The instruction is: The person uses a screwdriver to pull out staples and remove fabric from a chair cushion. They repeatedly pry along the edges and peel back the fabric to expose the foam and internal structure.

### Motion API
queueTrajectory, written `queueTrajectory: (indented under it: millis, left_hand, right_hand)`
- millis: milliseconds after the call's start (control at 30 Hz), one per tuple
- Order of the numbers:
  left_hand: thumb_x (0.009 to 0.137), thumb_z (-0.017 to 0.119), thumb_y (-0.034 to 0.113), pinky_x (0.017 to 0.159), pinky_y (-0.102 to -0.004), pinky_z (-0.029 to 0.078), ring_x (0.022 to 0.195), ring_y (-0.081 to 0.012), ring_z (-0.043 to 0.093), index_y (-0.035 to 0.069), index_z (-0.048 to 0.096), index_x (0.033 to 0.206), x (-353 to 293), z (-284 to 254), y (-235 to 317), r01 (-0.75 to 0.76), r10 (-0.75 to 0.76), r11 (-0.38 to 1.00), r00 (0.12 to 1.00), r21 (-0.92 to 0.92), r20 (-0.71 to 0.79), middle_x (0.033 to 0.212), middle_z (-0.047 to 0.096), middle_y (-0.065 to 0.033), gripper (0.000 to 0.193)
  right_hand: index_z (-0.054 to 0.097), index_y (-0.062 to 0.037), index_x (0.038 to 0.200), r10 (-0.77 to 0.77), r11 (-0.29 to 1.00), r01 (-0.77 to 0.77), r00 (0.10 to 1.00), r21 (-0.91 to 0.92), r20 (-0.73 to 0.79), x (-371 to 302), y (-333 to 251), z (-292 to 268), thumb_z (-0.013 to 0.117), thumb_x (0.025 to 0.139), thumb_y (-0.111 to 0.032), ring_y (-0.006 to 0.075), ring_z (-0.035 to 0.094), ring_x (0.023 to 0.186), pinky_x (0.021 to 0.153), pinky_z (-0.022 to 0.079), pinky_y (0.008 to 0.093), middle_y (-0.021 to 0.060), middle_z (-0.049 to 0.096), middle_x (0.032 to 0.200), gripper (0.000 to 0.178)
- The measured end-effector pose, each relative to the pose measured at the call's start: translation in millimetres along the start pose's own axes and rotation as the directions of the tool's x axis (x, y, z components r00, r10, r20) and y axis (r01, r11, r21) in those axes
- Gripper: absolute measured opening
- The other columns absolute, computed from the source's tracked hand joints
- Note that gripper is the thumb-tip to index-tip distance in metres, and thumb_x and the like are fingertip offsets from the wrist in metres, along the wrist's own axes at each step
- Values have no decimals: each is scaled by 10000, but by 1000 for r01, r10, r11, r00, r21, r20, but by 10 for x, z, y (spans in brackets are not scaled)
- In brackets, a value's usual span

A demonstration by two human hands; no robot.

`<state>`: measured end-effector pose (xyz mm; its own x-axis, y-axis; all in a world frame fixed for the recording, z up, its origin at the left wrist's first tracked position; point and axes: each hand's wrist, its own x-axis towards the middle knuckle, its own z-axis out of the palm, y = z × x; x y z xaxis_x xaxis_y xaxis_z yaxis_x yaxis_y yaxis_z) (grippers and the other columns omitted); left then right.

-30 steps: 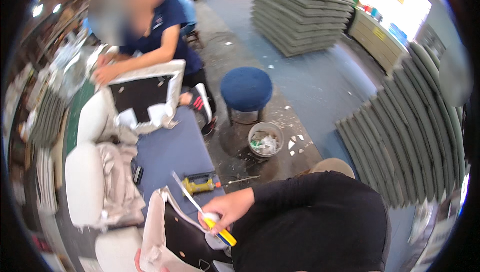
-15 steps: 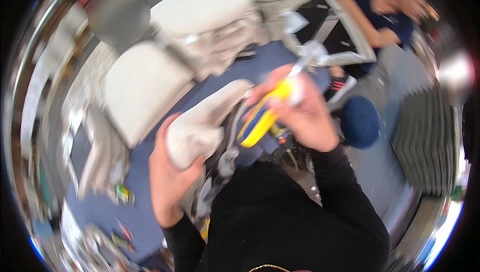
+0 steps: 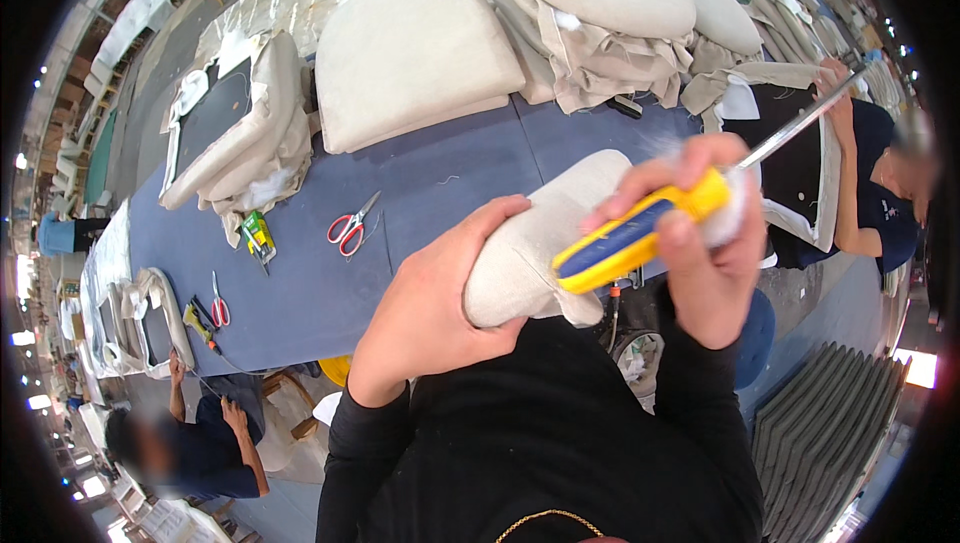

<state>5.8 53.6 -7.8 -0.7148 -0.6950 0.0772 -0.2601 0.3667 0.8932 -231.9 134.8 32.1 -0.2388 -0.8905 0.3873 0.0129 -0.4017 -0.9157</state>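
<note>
Shaft [image 3: 800, 121] outward, handle end [image 3: 572, 271] over the beige padded piece [image 3: 525, 248]

Clasps the near-left end of the padded piece in the left hand [image 3: 440, 293]. Closes the right hand [image 3: 705, 233] round a yellow-and-blue-handled tool [image 3: 630, 233], just right of the padded piece. Lays the tool's long axis on a slant: from the handle end, in front of the padded piece, through the right hand and out to the far right, with the metal shaft pointing away from the padded piece. Cannot tell contact from a narrow gap between handle end and padded piece. Slants the padded piece much the same way, from near left to far right. Holds the two hands apart, one at each side of the padded piece, with only the right on the tool. Beside the right hand, right of the padded piece, a blurred white tuft [image 3: 730, 215]. On the blue table [image 3: 420, 163], left of the padded piece, red-handled scissors [image 3: 360, 215]; beyond and left of the padded piece, a large pale cushion [image 3: 420, 53].
</note>
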Motion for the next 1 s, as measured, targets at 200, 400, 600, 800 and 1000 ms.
queueTrajectory:
  millis: [200, 400, 600, 800, 1000]
  left_hand:
    - [732, 844, 185, 1066, -445, 555, 1302, -412, 660, 129, 542, 1542, -59, -28, -4, -28, 24, 998, 996, 55, 86, 1462, 667, -162, 867]
    - [739, 863, 207, 1082, -460, 547, 1329, -418, 647, 95, 546, 1540, -26, -163, -182, -267, 264, 963, 933, -19, 246, 1475, 663, -164, 868]
    - [970, 785, 454, 1103, -431, 525, 1296, -335, 687, 9, 574, 1498, 116, -421, -685, -195, 273, 871, 955, -452, 113, 1426, 691, -163, 722]
    - [1210, 413, 374, 1045, -345, 524, 1207, -206, 682, -37, 646, 1435, 233, -439, -215, -56, -30, 882, 984, -468, -176, 1334, 723, -144, 523]
    - [1219, 409, 369, 953, -323, 555, 1083, -171, 693, -23, 681, 1409, 418, -276, -399, -197, -162, 809, 831, -554, -532, 1282, 736, -133, 513]
  right_hand:
    - [430, -102, 1255, 7, 1000, -8, 1000, 12, 5, -145, 72, 178, 670, 1104, -276, 293, 758, 879, 857, 625, 426, 173, 699, 988, 333]
    - [454, -75, 1275, 91, 995, -93, 992, -24, -82, -6, 108, 113, 598, 1114, -247, 267, 740, 846, 816, 606, 375, 167, 695, 965, 276]
    - [606, -58, 1155, 335, 940, -304, 908, -155, 252, 230, 362, 402, 617, 1065, -139, 166, 680, 760, 679, 509, 325, 73, 689, 869, 121]
    - [568, -8, 1256, 152, 964, -33, 884, -264, 442, 335, 679, 978, 592, 1056, -141, 403, 696, 864, 763, 525, 457, 224, 686, 951, 241]
    - [635, -7, 1431, 340, 906, -394, 896, 157, 285, 459, 1128, 856, 296, 1214, -465, 161, 658, 1148, 1094, 481, 319, 67, 741, 1238, 610]
